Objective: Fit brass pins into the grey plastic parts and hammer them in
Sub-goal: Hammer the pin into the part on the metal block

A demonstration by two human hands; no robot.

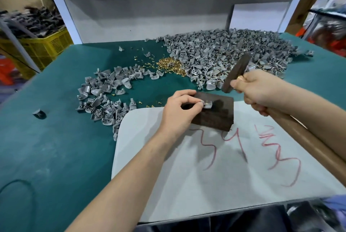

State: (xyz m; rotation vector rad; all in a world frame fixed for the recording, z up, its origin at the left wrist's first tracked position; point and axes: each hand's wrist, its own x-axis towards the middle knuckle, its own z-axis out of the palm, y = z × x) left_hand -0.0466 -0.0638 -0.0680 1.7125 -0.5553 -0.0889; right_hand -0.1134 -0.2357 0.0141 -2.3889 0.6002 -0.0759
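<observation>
Left hand (pixel 179 108) pinches part (pixel 206 104), pin (pixel 207 102) in it, on top of block (pixel 215 117). Right hand (pixel 262 89) grips hammer (pixel 236 73), head raised just right of block. Strike square and light; keep fingertips back from the pin.

Head-worn camera looks forward and down, close over the table (pixel 56 138).

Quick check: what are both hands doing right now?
Left hand: pinches a grey plastic part on the dark block.
Right hand: grips the hammer, head raised.
</observation>
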